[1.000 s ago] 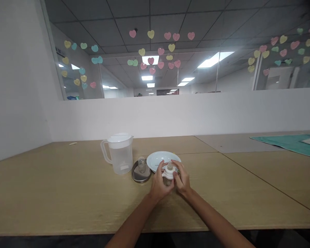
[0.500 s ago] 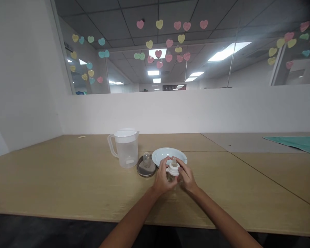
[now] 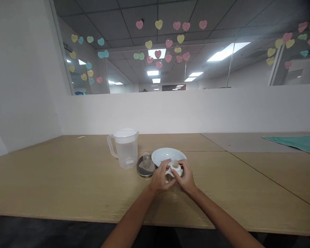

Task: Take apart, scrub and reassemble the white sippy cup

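A baby bottle (image 3: 175,168) with a white collar and a clear nipple is between my hands, just in front of a white plate (image 3: 167,150). My left hand (image 3: 160,177) wraps round its left side, near a white handle. On the right, my right hand (image 3: 186,176) grips the white collar with thumb and fingers. The bottle's clear body is mostly hidden by my hands. To the left, a clear dome-shaped cap (image 3: 146,160) stands in a round metal dish (image 3: 142,171).
A clear plastic pitcher (image 3: 127,150) with a white lid and handle stands left of the dish. A green cloth (image 3: 297,142) lies at the far right of the wooden table (image 3: 67,179). Behind is a white wall (image 3: 170,112).
My right thumb has moved over onto the front of the white collar. The bottle's top has shifted slightly right and tilted, and my left hand has moved a little left.
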`<action>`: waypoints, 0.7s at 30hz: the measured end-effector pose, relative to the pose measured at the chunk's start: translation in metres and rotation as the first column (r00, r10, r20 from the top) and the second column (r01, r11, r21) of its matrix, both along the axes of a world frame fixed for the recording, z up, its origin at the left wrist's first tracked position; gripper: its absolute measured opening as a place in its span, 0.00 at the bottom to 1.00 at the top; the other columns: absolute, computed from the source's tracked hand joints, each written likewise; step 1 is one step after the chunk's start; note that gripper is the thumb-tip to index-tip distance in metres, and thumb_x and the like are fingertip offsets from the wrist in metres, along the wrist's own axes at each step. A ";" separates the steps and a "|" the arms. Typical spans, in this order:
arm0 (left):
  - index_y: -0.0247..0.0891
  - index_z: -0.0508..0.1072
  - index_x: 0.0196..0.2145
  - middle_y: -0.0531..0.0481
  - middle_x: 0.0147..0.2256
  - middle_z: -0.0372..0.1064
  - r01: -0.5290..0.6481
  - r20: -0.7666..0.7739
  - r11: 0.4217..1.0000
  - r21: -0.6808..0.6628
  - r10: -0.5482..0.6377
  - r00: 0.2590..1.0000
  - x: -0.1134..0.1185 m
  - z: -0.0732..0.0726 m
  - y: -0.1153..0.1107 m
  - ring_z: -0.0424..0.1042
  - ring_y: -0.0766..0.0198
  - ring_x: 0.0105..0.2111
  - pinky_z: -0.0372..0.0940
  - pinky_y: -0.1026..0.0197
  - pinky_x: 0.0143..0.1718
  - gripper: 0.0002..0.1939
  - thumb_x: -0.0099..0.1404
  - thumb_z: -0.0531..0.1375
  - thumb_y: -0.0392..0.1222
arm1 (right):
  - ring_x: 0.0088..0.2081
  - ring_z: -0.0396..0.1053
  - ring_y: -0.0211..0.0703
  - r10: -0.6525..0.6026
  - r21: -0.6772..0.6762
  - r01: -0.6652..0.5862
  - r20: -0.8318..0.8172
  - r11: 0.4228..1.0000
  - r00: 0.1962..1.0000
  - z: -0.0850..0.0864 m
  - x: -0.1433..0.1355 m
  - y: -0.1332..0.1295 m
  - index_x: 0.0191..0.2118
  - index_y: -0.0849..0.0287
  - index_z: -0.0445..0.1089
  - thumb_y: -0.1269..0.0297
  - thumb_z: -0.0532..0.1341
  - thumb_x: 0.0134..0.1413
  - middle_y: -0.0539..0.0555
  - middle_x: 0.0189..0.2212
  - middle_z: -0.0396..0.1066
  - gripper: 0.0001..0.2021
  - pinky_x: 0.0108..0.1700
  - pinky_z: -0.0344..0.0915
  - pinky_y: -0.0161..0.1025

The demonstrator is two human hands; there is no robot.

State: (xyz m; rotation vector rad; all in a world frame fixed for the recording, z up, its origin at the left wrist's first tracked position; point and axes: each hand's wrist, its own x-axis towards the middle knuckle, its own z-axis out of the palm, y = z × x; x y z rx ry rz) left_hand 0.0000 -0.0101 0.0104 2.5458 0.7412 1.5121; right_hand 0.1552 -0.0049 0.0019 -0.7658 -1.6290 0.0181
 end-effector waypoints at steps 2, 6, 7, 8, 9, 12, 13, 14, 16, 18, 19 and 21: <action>0.36 0.49 0.59 0.37 0.56 0.57 -0.055 0.073 0.998 0.002 0.054 0.996 -0.011 0.004 0.005 0.65 0.54 0.51 0.61 0.50 0.53 0.33 0.60 0.56 0.45 | 0.35 0.63 0.42 -0.005 0.004 0.005 0.012 1.000 1.000 -0.002 0.001 0.001 0.40 0.58 0.62 0.59 0.59 0.53 0.53 0.34 0.63 0.11 0.36 0.63 0.39; 0.37 0.55 0.56 0.40 0.52 0.63 -0.472 0.219 0.870 -0.141 0.493 0.842 -0.030 0.010 0.020 0.62 0.56 0.54 0.57 0.51 0.55 0.21 0.65 0.47 0.38 | 0.37 0.63 0.43 0.000 0.028 -0.001 0.044 1.000 0.999 -0.004 0.002 0.003 0.41 0.58 0.62 0.59 0.57 0.54 0.53 0.34 0.64 0.11 0.38 0.63 0.40; 0.37 0.57 0.54 0.41 0.52 0.63 -0.565 0.143 0.804 -0.187 0.591 0.794 -0.033 0.010 0.024 0.61 0.56 0.54 0.56 0.51 0.55 0.20 0.64 0.47 0.35 | 0.37 0.63 0.43 0.000 0.030 -0.001 0.047 1.000 0.999 -0.004 0.002 0.003 0.41 0.58 0.62 0.59 0.57 0.54 0.53 0.34 0.64 0.11 0.39 0.63 0.40; 0.37 0.60 0.53 0.42 0.51 0.64 -0.637 0.024 0.739 -0.219 0.657 0.754 -0.035 0.009 0.028 0.61 0.56 0.54 0.56 0.52 0.56 0.20 0.62 0.48 0.32 | 0.37 0.63 0.43 0.000 0.029 -0.002 0.049 1.000 0.999 -0.004 0.002 0.003 0.41 0.58 0.62 0.59 0.57 0.54 0.54 0.35 0.64 0.11 0.39 0.63 0.40; 0.38 0.61 0.52 0.42 0.50 0.65 -0.691 -0.113 0.682 -0.239 0.688 0.717 -0.036 0.008 0.030 0.62 0.56 0.54 0.56 0.53 0.55 0.21 0.60 0.49 0.30 | 0.37 0.63 0.44 0.000 0.029 -0.001 0.051 1.000 0.999 -0.004 0.002 0.003 0.42 0.58 0.62 0.59 0.57 0.54 0.54 0.35 0.64 0.11 0.39 0.63 0.41; 0.37 0.59 0.53 0.41 0.49 0.66 -0.775 -0.417 0.573 -0.266 0.657 0.628 -0.036 0.003 0.034 0.63 0.54 0.52 0.58 0.55 0.52 0.28 0.54 0.53 0.26 | 0.38 0.64 0.44 0.002 0.038 -0.004 0.057 0.999 0.998 -0.004 0.002 0.003 0.42 0.57 0.62 0.59 0.56 0.55 0.54 0.35 0.64 0.11 0.40 0.63 0.41; 0.36 0.57 0.56 0.40 0.50 0.65 -0.785 -0.460 0.556 -0.274 0.641 0.615 -0.036 0.002 0.034 0.64 0.54 0.52 0.59 0.56 0.51 0.31 0.53 0.53 0.25 | 0.38 0.64 0.44 0.005 0.043 -0.008 0.061 0.999 0.998 -0.004 0.002 0.003 0.42 0.57 0.61 0.59 0.56 0.55 0.54 0.35 0.64 0.11 0.40 0.63 0.41; 0.36 0.53 0.58 0.39 0.51 0.64 -0.789 -0.478 0.544 -0.284 0.633 0.609 -0.035 0.001 0.033 0.64 0.53 0.52 0.60 0.56 0.49 0.33 0.54 0.53 0.26 | 0.38 0.64 0.44 0.008 0.047 -0.011 0.064 0.999 0.998 -0.004 0.002 0.003 0.42 0.57 0.61 0.59 0.56 0.55 0.54 0.35 0.64 0.11 0.40 0.63 0.41; 0.36 0.44 0.62 0.36 0.54 0.60 -0.792 -0.478 0.527 -0.308 0.635 0.607 -0.034 0.001 0.031 0.65 0.51 0.52 0.61 0.55 0.47 0.38 0.55 0.53 0.28 | 0.38 0.64 0.44 0.009 0.050 -0.012 0.067 0.999 0.998 -0.004 0.001 0.004 0.42 0.57 0.61 0.59 0.55 0.55 0.54 0.36 0.64 0.11 0.40 0.63 0.41; 0.35 0.37 0.63 0.32 0.56 0.55 -0.800 -0.461 0.494 -0.340 0.654 0.600 -0.034 0.003 0.030 0.67 0.49 0.50 0.63 0.54 0.45 0.43 0.55 0.55 0.32 | 0.38 0.64 0.44 0.006 0.048 -0.009 0.068 0.999 0.998 -0.004 0.001 0.004 0.43 0.57 0.61 0.59 0.55 0.55 0.55 0.36 0.64 0.11 0.41 0.63 0.41; 0.34 0.36 0.64 0.31 0.57 0.53 -0.806 -0.454 0.480 -0.348 0.666 0.592 -0.034 0.004 0.030 0.67 0.48 0.49 0.63 0.53 0.45 0.45 0.54 0.56 0.34 | 0.39 0.64 0.44 0.005 0.047 -0.008 0.068 0.999 0.998 -0.004 0.001 0.005 0.43 0.57 0.61 0.59 0.55 0.56 0.55 0.36 0.64 0.11 0.41 0.63 0.41; 0.35 0.36 0.64 0.30 0.59 0.48 -0.815 -0.451 0.465 -0.347 0.679 0.579 -0.036 0.005 0.031 0.68 0.47 0.48 0.64 0.53 0.44 0.46 0.53 0.58 0.35 | 0.39 0.64 0.44 0.010 0.043 -0.013 0.070 0.999 0.997 -0.004 0.001 0.005 0.43 0.57 0.61 0.60 0.55 0.56 0.55 0.36 0.64 0.11 0.41 0.63 0.41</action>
